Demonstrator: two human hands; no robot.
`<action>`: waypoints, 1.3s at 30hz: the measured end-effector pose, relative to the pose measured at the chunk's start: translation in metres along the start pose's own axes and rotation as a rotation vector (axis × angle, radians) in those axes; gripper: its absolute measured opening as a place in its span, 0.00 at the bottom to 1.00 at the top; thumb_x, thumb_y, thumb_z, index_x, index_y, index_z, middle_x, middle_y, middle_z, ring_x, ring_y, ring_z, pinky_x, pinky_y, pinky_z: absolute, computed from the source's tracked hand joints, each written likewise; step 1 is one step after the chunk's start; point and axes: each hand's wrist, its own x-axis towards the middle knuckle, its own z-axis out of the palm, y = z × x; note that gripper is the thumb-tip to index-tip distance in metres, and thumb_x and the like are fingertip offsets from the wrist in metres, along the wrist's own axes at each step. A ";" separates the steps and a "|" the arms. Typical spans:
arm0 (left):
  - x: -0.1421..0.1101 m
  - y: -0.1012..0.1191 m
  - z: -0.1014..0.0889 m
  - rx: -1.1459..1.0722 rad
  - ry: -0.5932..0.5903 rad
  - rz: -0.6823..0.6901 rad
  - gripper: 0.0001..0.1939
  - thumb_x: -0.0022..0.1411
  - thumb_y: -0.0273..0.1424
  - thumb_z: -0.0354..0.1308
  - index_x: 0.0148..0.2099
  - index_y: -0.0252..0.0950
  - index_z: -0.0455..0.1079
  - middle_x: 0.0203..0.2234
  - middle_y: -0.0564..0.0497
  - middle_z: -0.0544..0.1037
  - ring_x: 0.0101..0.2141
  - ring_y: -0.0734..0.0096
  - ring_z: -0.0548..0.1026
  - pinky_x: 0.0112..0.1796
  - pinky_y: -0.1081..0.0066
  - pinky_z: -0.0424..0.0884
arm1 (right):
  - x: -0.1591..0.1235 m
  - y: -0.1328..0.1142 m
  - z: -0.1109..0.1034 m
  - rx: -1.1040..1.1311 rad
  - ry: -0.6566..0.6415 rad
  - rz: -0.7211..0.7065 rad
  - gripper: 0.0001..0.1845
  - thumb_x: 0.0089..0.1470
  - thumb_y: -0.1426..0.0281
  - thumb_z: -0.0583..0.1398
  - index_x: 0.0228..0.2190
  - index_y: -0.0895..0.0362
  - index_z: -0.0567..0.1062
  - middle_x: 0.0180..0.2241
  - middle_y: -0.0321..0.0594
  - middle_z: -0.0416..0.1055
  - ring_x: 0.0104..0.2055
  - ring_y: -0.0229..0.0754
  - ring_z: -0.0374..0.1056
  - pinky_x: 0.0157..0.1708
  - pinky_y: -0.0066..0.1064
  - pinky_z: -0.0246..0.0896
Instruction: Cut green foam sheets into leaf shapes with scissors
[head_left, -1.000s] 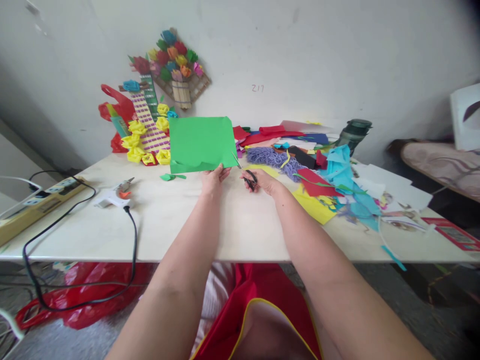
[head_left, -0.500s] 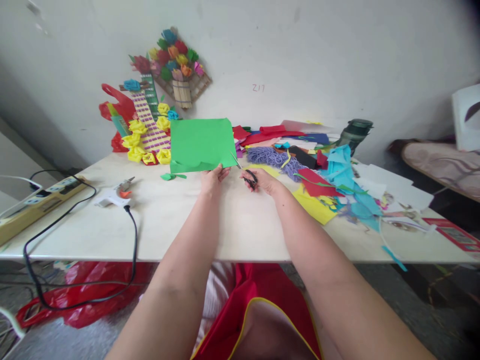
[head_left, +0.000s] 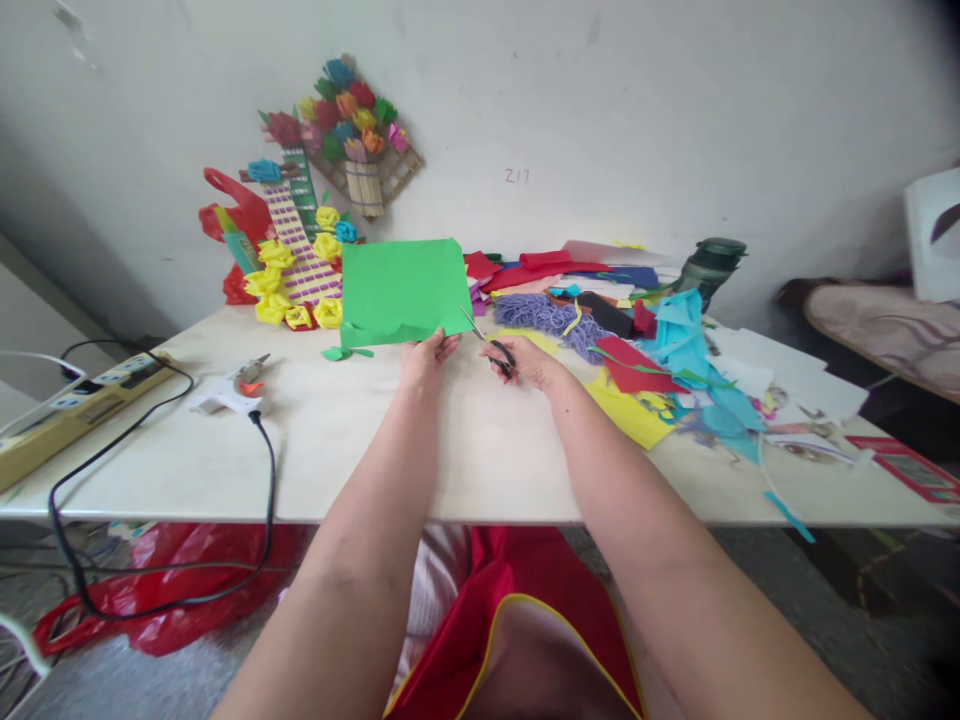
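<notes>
A sheet of green paper [head_left: 405, 285] is held up above the table, its bottom edge gripped by my left hand [head_left: 429, 354]. Along that lower edge the paper is slightly folded or curled. In my right hand [head_left: 525, 362] are black-handled scissors [head_left: 500, 356], fingers wrapped round the handles. Their blades point up and left and lie at the sheet's lower right corner. Whether the blades are parted is hard to make out. Small green paper pieces [head_left: 341, 353] lie on the table left of my left hand.
A glue gun [head_left: 225, 395] with a black cord lies left, near a power strip [head_left: 82, 400]. Paper flowers [head_left: 274, 275] stand behind. Purple yarn [head_left: 551, 318], a red sheet [head_left: 634, 366], blue scraps [head_left: 679, 335] and a dark bottle [head_left: 709, 268] crowd the right side.
The green sheet's top edge has tipped very slightly. Both hands and the scissors have stayed almost in the same place.
</notes>
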 end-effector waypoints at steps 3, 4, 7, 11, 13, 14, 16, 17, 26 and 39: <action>0.001 0.000 0.000 -0.002 -0.001 -0.001 0.12 0.55 0.18 0.57 0.42 0.30 0.69 0.22 0.51 0.76 0.23 0.74 0.76 0.30 0.76 0.74 | 0.000 0.000 0.000 -0.005 -0.008 -0.008 0.12 0.53 0.62 0.58 0.28 0.60 0.70 0.15 0.29 0.63 0.12 0.30 0.59 0.09 0.22 0.46; 0.000 0.000 0.000 -0.005 -0.004 -0.002 0.11 0.55 0.18 0.56 0.42 0.30 0.69 0.22 0.52 0.76 0.23 0.75 0.76 0.29 0.77 0.74 | 0.000 0.001 0.000 -0.007 -0.008 -0.009 0.12 0.53 0.62 0.58 0.28 0.60 0.69 0.15 0.29 0.63 0.12 0.30 0.59 0.09 0.22 0.46; 0.000 0.000 0.000 -0.009 -0.009 0.002 0.12 0.55 0.17 0.55 0.42 0.31 0.69 0.21 0.52 0.76 0.23 0.75 0.76 0.28 0.78 0.73 | -0.001 0.000 0.000 -0.012 -0.006 -0.007 0.12 0.53 0.62 0.58 0.28 0.60 0.70 0.14 0.29 0.63 0.12 0.30 0.59 0.10 0.22 0.47; 0.002 -0.002 -0.002 0.002 0.001 0.008 0.12 0.54 0.19 0.57 0.43 0.31 0.69 0.23 0.51 0.77 0.23 0.73 0.77 0.30 0.75 0.73 | -0.003 -0.001 -0.001 -0.014 -0.013 -0.005 0.12 0.53 0.62 0.58 0.28 0.60 0.70 0.14 0.29 0.63 0.12 0.30 0.59 0.10 0.22 0.46; 0.004 -0.002 -0.003 0.008 0.004 0.004 0.12 0.54 0.20 0.58 0.43 0.31 0.69 0.23 0.51 0.77 0.23 0.73 0.77 0.31 0.75 0.73 | -0.003 -0.001 -0.002 -0.017 -0.023 -0.010 0.12 0.52 0.62 0.58 0.28 0.60 0.70 0.14 0.29 0.63 0.12 0.30 0.58 0.10 0.22 0.46; 0.005 -0.003 -0.003 0.008 0.001 0.003 0.12 0.54 0.21 0.59 0.43 0.31 0.69 0.22 0.51 0.77 0.23 0.73 0.77 0.31 0.75 0.73 | -0.003 -0.001 -0.003 -0.018 -0.028 -0.015 0.13 0.52 0.62 0.58 0.28 0.60 0.70 0.14 0.29 0.63 0.12 0.30 0.58 0.10 0.22 0.46; 0.006 -0.003 -0.004 0.005 -0.005 0.004 0.12 0.54 0.20 0.58 0.42 0.31 0.69 0.22 0.52 0.76 0.23 0.74 0.77 0.30 0.76 0.73 | -0.003 0.000 -0.004 -0.020 -0.040 -0.025 0.13 0.52 0.61 0.58 0.28 0.60 0.70 0.14 0.29 0.63 0.12 0.30 0.57 0.10 0.22 0.46; 0.006 -0.003 -0.004 0.002 -0.008 0.006 0.11 0.55 0.20 0.58 0.42 0.31 0.69 0.21 0.52 0.76 0.22 0.74 0.76 0.29 0.77 0.73 | -0.003 0.000 -0.004 -0.021 -0.044 -0.028 0.13 0.52 0.61 0.58 0.28 0.60 0.70 0.14 0.29 0.63 0.12 0.30 0.57 0.10 0.23 0.46; 0.005 -0.001 -0.004 0.005 0.025 -0.003 0.03 0.56 0.20 0.56 0.34 0.30 0.69 0.19 0.51 0.75 0.22 0.74 0.76 0.31 0.75 0.73 | -0.004 -0.002 -0.004 -0.044 -0.049 -0.028 0.13 0.52 0.61 0.58 0.27 0.60 0.70 0.14 0.29 0.62 0.11 0.30 0.56 0.09 0.22 0.43; 0.008 0.000 -0.004 -0.015 0.072 0.006 0.08 0.54 0.21 0.59 0.27 0.33 0.62 0.17 0.53 0.73 0.18 0.75 0.73 0.29 0.74 0.73 | -0.005 0.001 -0.009 -0.018 -0.112 0.004 0.13 0.54 0.63 0.57 0.31 0.62 0.71 0.14 0.30 0.63 0.11 0.29 0.56 0.09 0.21 0.44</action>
